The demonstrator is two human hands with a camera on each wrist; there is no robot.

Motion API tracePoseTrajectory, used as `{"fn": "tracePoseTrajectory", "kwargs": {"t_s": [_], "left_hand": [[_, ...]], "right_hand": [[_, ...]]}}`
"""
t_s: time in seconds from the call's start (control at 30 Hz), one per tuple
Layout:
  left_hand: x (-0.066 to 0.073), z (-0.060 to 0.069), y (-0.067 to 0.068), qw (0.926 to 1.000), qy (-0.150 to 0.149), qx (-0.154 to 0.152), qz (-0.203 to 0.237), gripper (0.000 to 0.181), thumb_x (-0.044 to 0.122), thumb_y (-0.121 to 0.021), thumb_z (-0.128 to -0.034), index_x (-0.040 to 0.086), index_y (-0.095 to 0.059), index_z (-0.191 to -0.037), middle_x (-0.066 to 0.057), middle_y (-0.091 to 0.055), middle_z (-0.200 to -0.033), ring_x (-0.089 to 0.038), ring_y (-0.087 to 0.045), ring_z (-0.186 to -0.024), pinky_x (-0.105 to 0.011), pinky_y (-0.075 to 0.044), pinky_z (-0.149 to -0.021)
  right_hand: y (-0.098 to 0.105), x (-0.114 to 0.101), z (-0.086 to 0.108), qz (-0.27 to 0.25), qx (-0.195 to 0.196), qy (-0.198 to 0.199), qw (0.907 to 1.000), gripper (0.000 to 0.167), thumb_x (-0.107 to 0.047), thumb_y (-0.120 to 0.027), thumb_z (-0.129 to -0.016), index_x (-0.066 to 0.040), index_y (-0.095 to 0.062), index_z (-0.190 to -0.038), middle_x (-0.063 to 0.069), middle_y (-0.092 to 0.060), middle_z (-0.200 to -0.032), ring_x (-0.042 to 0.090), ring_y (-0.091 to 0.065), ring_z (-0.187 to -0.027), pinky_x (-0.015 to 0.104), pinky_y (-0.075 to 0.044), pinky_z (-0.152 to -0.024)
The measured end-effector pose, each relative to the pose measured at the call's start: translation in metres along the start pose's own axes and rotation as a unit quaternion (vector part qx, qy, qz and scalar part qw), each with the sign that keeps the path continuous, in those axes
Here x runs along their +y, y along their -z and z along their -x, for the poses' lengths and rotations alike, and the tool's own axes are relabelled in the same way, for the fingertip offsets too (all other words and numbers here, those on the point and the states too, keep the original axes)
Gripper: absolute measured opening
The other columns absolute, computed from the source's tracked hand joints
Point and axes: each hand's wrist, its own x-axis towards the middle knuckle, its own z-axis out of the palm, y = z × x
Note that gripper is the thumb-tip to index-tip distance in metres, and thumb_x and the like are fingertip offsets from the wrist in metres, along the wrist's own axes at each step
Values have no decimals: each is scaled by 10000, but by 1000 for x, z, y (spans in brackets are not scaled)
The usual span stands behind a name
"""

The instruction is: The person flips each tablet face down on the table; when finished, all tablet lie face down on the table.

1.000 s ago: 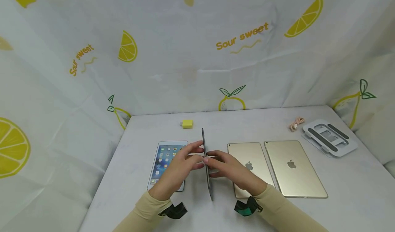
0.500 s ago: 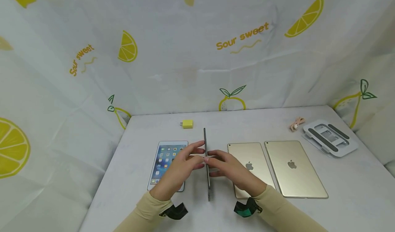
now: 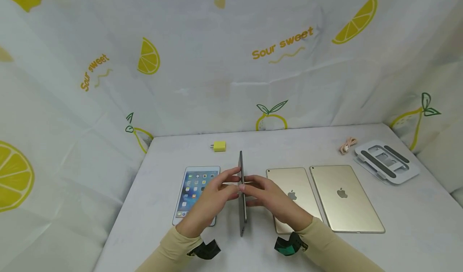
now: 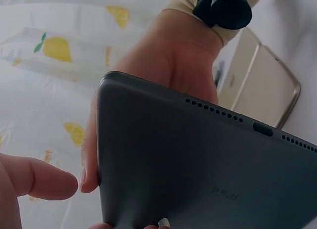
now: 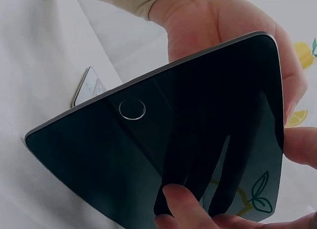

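Head view shows dark tablet [image 3: 242,209] held between left grip [image 3: 216,195] and right grip [image 3: 270,196].

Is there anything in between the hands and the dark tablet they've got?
No, nothing visible. The left hand touches the back of the dark tablet, and the right hand touches its screen. The white tablet and gold tablets lie off to the sides.
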Motion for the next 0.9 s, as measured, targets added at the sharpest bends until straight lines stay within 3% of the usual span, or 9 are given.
{"fn": "tracePoseTrajectory", "kwargs": {"t_s": [0.27,0.5,0.9], "left_hand": [[-9,-4,-2,9987,445,-97,-213,664,335,-649,-1026,119,-465,-1627,-151,-591,-1511,-306,-710,-1248,-561,-538,-1152],[-20,-10,-1,9961,831,-83,-293,734,336,-652,-1012,36,-412,-1638,-200,-567,-1568,-348,-671,-1308,-579,-502,-1187],[-34,-21,2,9925,1134,-173,-426,724,353,-646,-1018,27,-428,-1627,-199,-610,-1551,-392,-661,-1324,-584,-511,-1173]], "right_hand": [[6,-6,7,41,-55,48,10000,682,-366,-638,-1081,11,-424,-1608,257,-580,-1555,348,-646,-1380,470,-618,-1058],[18,-6,18,88,0,131,9999,733,-309,-666,-1072,-4,-341,-1653,285,-555,-1572,382,-626,-1401,448,-613,-1064],[45,2,28,245,95,301,9992,702,-148,-663,-1056,76,-335,-1634,335,-586,-1487,320,-724,-1226,385,-649,-974]]}}
